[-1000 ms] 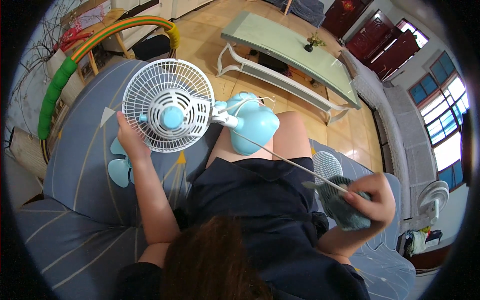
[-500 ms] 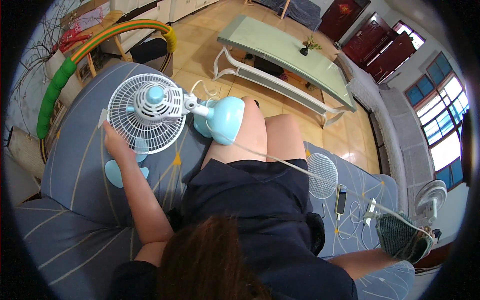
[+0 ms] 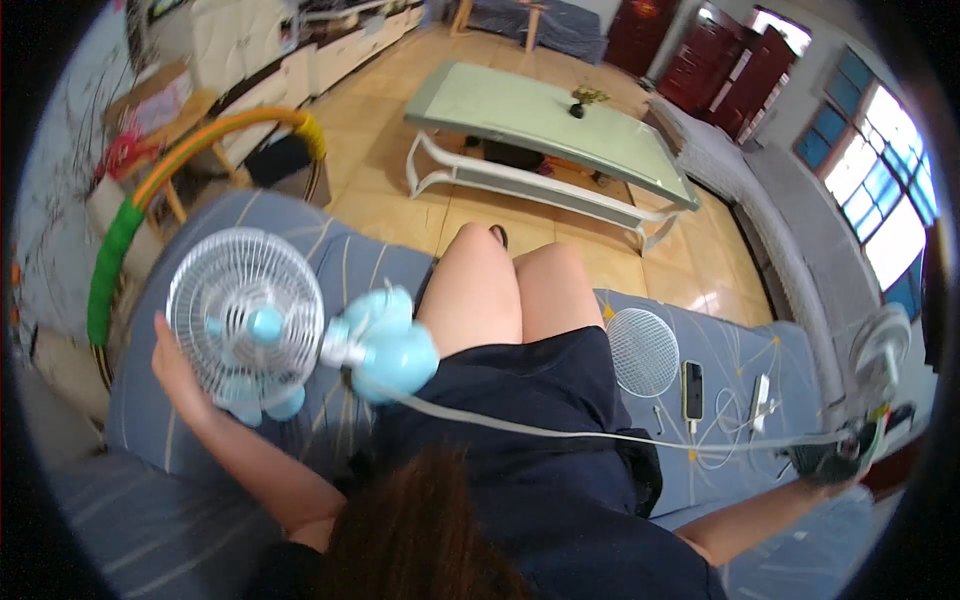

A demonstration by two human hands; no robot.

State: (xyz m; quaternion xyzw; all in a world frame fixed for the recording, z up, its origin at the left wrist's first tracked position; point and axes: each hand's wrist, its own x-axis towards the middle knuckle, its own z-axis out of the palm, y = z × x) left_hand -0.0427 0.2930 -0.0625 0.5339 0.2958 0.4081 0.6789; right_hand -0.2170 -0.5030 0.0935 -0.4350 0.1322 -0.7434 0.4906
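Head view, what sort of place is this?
It looks like a home living room: a blue-grey patterned sofa in front, a long low table with a pale green top on the tiled floor, and white cabinets beyond.

The fan (image 3: 265, 323) is white and pale blue, the sofa (image 3: 345, 265) blue-grey, line-patterned.

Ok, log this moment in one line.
left hand: gripping fan guard | right hand: holding cloth, cord | couch: loose round guard, phone
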